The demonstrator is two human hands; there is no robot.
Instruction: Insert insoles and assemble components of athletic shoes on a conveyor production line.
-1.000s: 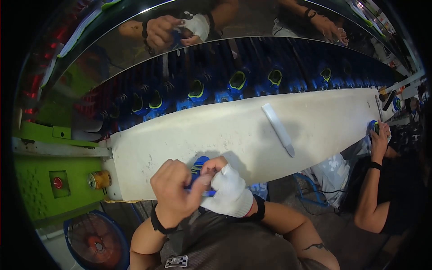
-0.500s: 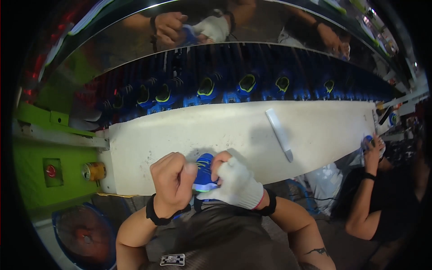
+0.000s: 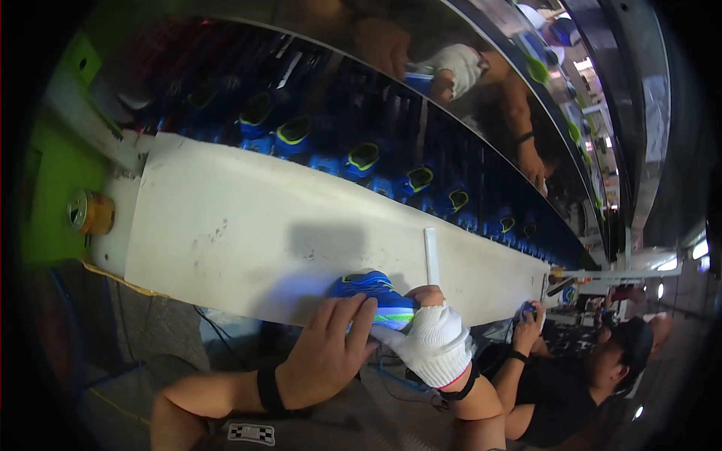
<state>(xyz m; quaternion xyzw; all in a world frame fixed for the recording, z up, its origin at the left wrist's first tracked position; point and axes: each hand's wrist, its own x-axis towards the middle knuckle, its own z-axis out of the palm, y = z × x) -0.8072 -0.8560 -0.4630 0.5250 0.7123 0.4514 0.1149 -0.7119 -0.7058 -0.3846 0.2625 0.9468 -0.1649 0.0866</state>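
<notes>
A blue shoe point(image 3: 374, 284) with yellow-green trim and a pale sole lies sideways between my hands, above the table's near edge. My bare left hand point(image 3: 328, 352) has its fingers against the near side of the shoe, and their tips are partly hidden. The right end of the shoe is in the grip of my right hand point(image 3: 436, 342), which wears a white knit glove with bare fingertips showing. Just beyond that hand, a long pale flat tool point(image 3: 431, 252) rests on the white tabletop point(image 3: 248, 203), its near end hidden.
Past the table runs a row of blue shoes point(image 3: 364, 156) on a conveyor, under a reflective panel point(image 3: 361, 37). An orange can point(image 3: 92, 213) stands at the left end. At the right a co-worker point(image 3: 579, 376) in black handles a blue item.
My view has swung to the right. The shoe has turned from lengthwise to sideways. My left hand has gone from a raised fist to fingers laid on the shoe.
</notes>
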